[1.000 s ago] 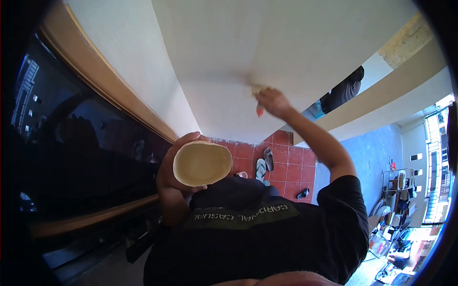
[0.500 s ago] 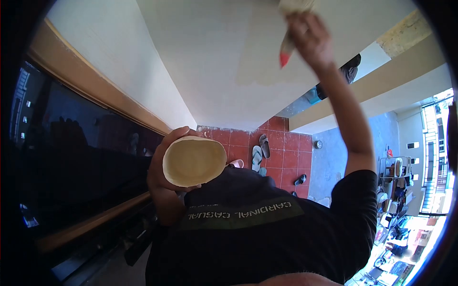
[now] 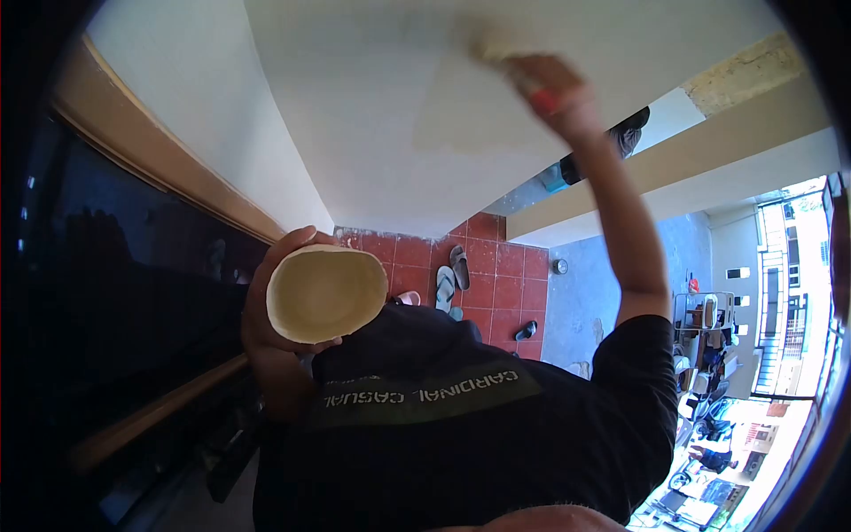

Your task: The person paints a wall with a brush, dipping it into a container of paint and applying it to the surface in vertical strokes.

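Observation:
My left hand (image 3: 257,310) is wrapped around a cut-off tub (image 3: 326,293) with an uneven rim, tilted so its cream-coloured inside shows. Whether that is paint or just coating cannot be made out. Up high, my right hand (image 3: 560,96) grips a paintbrush (image 3: 489,49) with a red handle end. The bristles are blurred and appear to be against the pale wall (image 3: 355,115). Below the brush, a slightly darker, damp-looking patch (image 3: 461,111) shows on that wall.
Dark glass in a wooden frame (image 3: 168,191) runs along the left. Sandals (image 3: 445,288) lie on the red tiled floor (image 3: 483,257). A beige ledge (image 3: 665,182) crosses at right, with a cluttered rack (image 3: 705,310) and a distant person (image 3: 714,458) beyond.
My right hand has swung the brush left and slightly down along the wall, and its handle now points differently. The tub and my left hand appear a little further left as the view shifts.

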